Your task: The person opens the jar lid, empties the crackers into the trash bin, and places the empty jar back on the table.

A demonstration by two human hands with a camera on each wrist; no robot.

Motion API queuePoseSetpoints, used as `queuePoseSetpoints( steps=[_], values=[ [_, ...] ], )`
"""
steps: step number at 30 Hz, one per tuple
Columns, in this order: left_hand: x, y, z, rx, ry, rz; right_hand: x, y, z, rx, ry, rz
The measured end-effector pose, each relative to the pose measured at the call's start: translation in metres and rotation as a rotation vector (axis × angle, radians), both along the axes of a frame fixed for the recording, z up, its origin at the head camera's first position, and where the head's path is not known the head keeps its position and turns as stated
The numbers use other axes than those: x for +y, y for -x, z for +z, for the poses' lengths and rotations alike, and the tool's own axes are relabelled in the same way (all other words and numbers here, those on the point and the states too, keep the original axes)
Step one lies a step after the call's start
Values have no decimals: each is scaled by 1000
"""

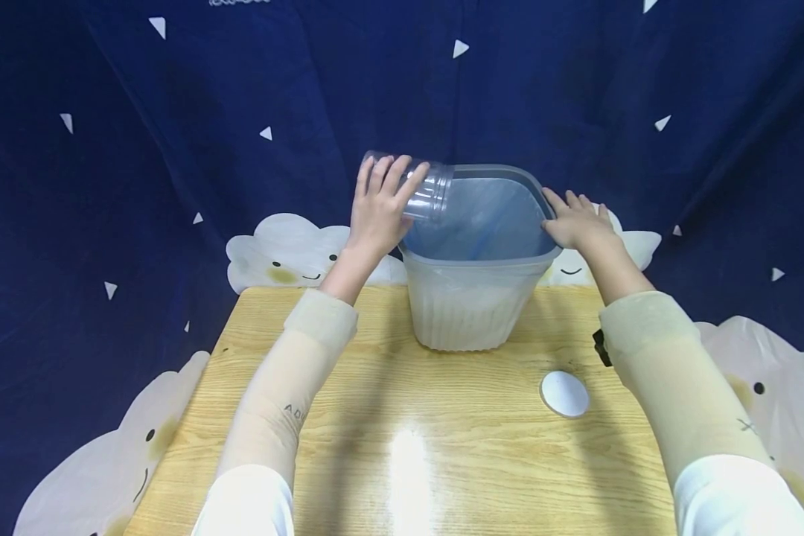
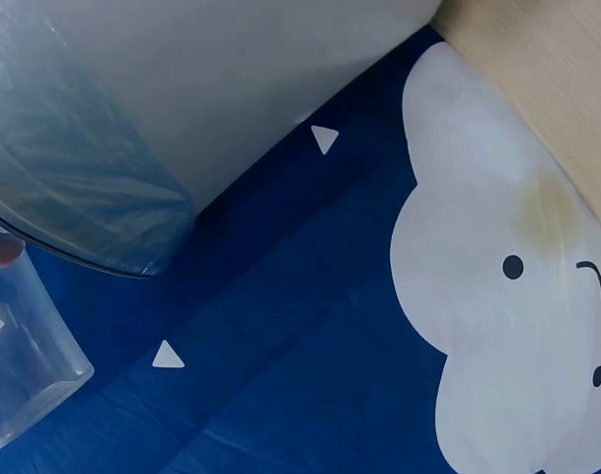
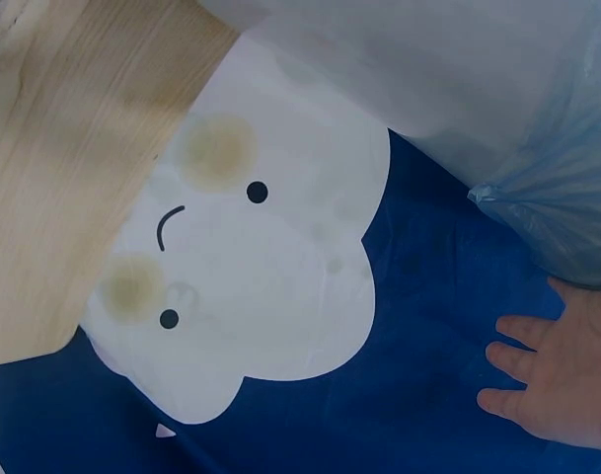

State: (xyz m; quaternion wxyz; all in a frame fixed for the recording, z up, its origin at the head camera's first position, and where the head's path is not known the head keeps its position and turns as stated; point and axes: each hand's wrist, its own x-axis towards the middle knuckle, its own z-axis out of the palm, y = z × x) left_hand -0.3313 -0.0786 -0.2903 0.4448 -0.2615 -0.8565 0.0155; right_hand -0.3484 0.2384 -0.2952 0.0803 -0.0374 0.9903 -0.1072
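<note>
A clear plastic jar (image 1: 432, 192) lies sideways at the left rim of the bin, its mouth toward the opening. My left hand (image 1: 380, 208) grips the jar's side; the left wrist view shows only fingertips on the jar (image 2: 29, 346). The pale, translucent trash bin (image 1: 469, 301) stands upright at the table's far edge, with a grey rim and a bluish bag (image 1: 492, 216) lining it. My right hand (image 1: 581, 222) rests at the bin's right rim, fingers spread and fairly straight. In the right wrist view this hand (image 3: 566, 380) is beside the bag's folded-over edge (image 3: 566, 207).
A round white lid (image 1: 564, 394) lies on the wooden table (image 1: 442, 417), right of and nearer than the bin. Behind the table hangs a dark blue cloth (image 1: 368, 74) with white triangles and cloud shapes.
</note>
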Motion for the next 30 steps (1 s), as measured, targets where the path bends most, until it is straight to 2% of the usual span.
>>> queuePoseSetpoints(
  steps=[6,20,30],
  values=[
    [-2,-4,-5,18,-52,-11,0,-1,-1,3,9,-1],
    [-9,-15,-14,26,-235,-59,1,-1,-1,2,20,-4],
    [-13,-21,-23,53,-422,-125,1,-2,0,4,17,-11]
  ],
)
